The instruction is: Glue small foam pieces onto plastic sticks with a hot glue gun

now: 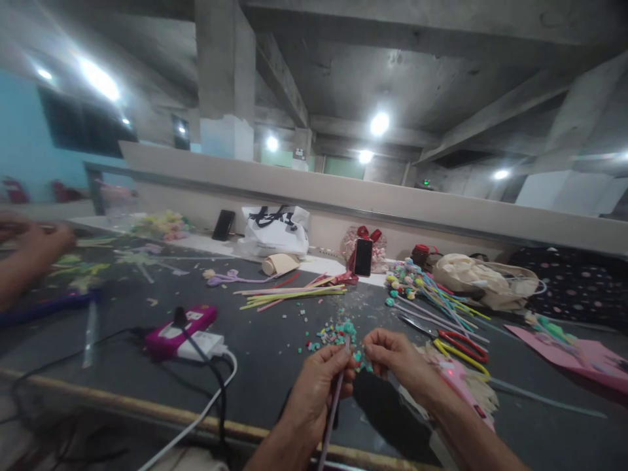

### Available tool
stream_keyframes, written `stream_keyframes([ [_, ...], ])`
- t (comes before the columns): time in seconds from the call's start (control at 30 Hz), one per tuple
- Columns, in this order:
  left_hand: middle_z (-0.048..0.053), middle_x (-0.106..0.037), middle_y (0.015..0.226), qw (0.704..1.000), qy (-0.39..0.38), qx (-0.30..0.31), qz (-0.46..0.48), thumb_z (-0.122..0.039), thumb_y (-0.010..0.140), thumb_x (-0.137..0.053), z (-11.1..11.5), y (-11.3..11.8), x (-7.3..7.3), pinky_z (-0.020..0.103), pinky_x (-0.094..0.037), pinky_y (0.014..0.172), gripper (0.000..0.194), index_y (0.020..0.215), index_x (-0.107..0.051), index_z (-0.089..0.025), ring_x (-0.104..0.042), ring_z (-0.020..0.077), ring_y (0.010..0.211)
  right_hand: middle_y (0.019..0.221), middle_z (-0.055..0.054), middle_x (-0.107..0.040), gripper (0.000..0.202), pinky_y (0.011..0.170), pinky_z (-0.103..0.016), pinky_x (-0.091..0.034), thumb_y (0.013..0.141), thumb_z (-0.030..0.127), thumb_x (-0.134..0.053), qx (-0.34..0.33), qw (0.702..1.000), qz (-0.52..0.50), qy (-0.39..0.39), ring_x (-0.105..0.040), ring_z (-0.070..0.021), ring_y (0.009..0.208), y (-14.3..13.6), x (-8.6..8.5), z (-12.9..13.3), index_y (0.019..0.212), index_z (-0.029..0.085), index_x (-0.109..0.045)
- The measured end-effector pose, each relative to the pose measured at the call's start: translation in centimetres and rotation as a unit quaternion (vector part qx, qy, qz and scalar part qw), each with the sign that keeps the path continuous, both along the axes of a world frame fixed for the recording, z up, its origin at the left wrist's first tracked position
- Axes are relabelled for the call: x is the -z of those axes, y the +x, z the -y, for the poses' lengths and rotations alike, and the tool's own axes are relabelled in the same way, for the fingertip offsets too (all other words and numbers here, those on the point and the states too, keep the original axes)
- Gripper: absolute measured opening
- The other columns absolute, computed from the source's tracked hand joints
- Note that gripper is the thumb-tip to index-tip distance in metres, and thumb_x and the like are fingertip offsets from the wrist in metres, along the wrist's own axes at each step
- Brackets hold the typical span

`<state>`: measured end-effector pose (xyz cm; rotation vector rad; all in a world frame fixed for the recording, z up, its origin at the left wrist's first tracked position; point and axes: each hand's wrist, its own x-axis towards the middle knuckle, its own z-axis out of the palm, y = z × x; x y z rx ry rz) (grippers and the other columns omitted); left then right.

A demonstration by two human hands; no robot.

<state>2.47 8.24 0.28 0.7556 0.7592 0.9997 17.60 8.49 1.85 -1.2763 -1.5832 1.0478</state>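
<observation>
My left hand [321, 379] is closed around a thin purple stem [333, 415] that slants down toward the table's front edge. At the stem's top sits a cluster of small teal pieces [348, 328]. Just to the right, my right hand [392, 356] has thumb and fingertips pressed together; whatever is between them is too small to make out. Small teal, red and white pieces [328, 333] lie scattered behind my left hand. Below and right of my right wrist lies a pink tool [461, 383] with a red light.
Red-handled scissors [461, 345] and finished stems [432, 288] lie right. Yellow and pink sticks [294, 296] lie behind. A purple power strip [181, 331] with cables sits left. A phone [363, 257] stands at the back. Another person's hand [42, 248] is far left.
</observation>
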Motion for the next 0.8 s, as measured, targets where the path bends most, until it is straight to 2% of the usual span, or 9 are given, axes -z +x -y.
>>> stream_keyframes([
  [0.13, -0.002, -0.057, 0.057, 1.0, 0.008, -0.003, -0.003, -0.031, 0.059, -0.065, -0.2, 0.0, 0.1, 0.012, -0.037, 0.039, 0.02, 0.066, -0.059, -0.014, -0.048, 0.0031, 0.043, 0.043, 0.008, -0.042, 0.017, 0.033, -0.014, -0.027, 0.071, 0.03, -0.051, 0.012, 1.0, 0.023, 0.005, -0.038, -0.0048, 0.035, -0.5, 0.2, 0.3, 0.063, 0.015, -0.049],
  [0.33, -0.002, -0.057, 0.055, 1.0, 0.016, -0.009, -0.007, -0.032, 0.058, -0.065, -0.4, 0.0, 0.2, 0.014, -0.038, 0.04, 0.02, 0.066, -0.06, -0.014, -0.048, 0.004, 0.043, 0.053, 0.005, -0.05, 0.008, 0.039, -0.015, -0.031, 0.071, 0.022, -0.051, 0.001, 0.997, 0.05, 0.05, -0.042, -0.0062, 0.045, -0.9, -0.6, 0.9, 0.066, 0.015, -0.052],
  [0.5, -0.003, -0.054, 0.05, 1.0, 0.019, -0.007, -0.004, -0.031, 0.058, -0.065, -0.5, 0.0, 0.1, 0.013, -0.037, 0.04, 0.019, 0.063, -0.06, -0.014, -0.046, 0.0033, 0.04, 0.048, 0.008, -0.043, 0.011, 0.04, -0.016, -0.029, 0.07, 0.021, -0.052, -0.002, 0.996, 0.049, 0.072, -0.038, -0.0048, 0.041, -1.1, -0.9, 0.6, 0.061, 0.015, -0.05],
  [0.7, -0.003, -0.053, 0.051, 1.0, 0.02, -0.001, 0.013, -0.03, 0.058, -0.066, -0.5, 0.0, 0.2, 0.013, -0.037, 0.041, 0.019, 0.065, -0.061, -0.013, -0.047, 0.0035, 0.042, 0.049, 0.006, -0.047, 0.009, 0.037, -0.015, -0.027, 0.071, 0.021, -0.05, 0.006, 0.996, 0.046, 0.078, -0.038, -0.0046, 0.041, -2.1, -1.5, 1.5, 0.069, 0.015, -0.057],
  [0.8, -0.003, -0.052, 0.051, 1.0, 0.022, 0.004, 0.018, -0.031, 0.059, -0.065, -0.3, 0.0, 0.2, 0.013, -0.037, 0.041, 0.02, 0.064, -0.06, -0.012, -0.046, 0.0034, 0.042, 0.051, 0.005, -0.049, 0.008, 0.037, -0.015, -0.029, 0.071, 0.021, -0.05, 0.016, 0.995, 0.04, 0.084, -0.039, -0.0051, 0.042, -2.4, -1.8, 1.7, 0.069, 0.015, -0.055],
])
